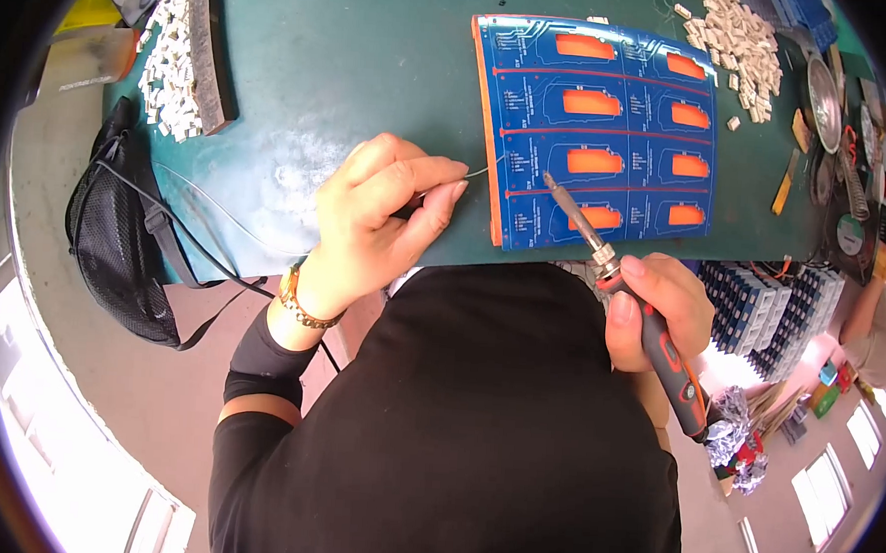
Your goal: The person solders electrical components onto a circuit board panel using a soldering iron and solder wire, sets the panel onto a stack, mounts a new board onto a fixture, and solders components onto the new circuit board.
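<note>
Left hand (382,205) pinches wire (478,172), right hand (680,309) slants soldering iron (604,258) forward-left.

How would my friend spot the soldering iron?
Find the green table, then the blue circuit-board panel. A soldering iron slants over its near edge, tip pointing up-left. Unlike the flat panel and tiny white connectors, it's long, with a grey-and-orange handle.

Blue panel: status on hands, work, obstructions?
Left hand pinching thin wire; right hand gripping soldering iron. Iron tip over blue panel, contact unclear. White parts heaped beside panel, none seen at tip.
</note>
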A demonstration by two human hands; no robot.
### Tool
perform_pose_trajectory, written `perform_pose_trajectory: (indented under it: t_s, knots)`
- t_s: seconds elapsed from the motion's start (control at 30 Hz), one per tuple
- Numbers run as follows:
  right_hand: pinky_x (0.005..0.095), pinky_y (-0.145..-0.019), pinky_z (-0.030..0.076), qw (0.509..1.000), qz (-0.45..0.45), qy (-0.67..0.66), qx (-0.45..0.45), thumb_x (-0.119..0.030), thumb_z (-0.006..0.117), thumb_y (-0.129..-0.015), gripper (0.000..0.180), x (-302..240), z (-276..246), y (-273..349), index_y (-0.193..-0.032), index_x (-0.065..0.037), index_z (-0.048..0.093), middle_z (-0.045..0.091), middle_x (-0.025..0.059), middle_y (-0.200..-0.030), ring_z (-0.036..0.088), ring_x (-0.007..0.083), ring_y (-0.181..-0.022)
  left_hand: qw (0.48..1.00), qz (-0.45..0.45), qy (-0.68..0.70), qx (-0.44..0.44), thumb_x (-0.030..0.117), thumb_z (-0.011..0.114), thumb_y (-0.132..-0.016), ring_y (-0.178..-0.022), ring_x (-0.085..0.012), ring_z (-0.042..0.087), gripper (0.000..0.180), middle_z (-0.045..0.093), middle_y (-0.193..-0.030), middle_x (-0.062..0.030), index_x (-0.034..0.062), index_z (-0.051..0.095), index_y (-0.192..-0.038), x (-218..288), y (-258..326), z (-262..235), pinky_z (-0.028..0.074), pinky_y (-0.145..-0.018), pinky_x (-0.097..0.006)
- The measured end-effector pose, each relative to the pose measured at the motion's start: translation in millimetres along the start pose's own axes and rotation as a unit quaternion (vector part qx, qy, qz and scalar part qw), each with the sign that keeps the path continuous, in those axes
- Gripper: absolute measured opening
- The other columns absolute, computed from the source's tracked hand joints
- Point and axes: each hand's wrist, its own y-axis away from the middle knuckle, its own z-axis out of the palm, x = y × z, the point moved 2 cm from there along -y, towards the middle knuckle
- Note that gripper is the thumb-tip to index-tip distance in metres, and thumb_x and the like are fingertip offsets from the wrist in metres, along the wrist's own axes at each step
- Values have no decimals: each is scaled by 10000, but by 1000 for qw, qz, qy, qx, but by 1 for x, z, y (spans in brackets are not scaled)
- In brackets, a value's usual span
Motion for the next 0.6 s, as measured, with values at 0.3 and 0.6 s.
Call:
perform_pose_trajectory:
  t_s: [0.3,0.6]
  knots:
    - [257,-472,487,998,47,-26,-36,4,623,-747,272,9,2,-13,-1014,50,638,648,107,-661,630,187,-527,999,39,-20,-31,-22,749,-690,-584,-141,523,201,618,-726,-7,72,679,-853,-2,-6,0,381,-546,-265]
    - [253,-472,479,997,59,-47,-24,4,621,-754,260,14,2,-12,-1009,55,631,651,119,-665,627,186,-526,999,25,-5,-29,-39,741,-695,-591,-134,525,192,622,-724,-14,53,683,-853,-3,-6,0,403,-541,-260]
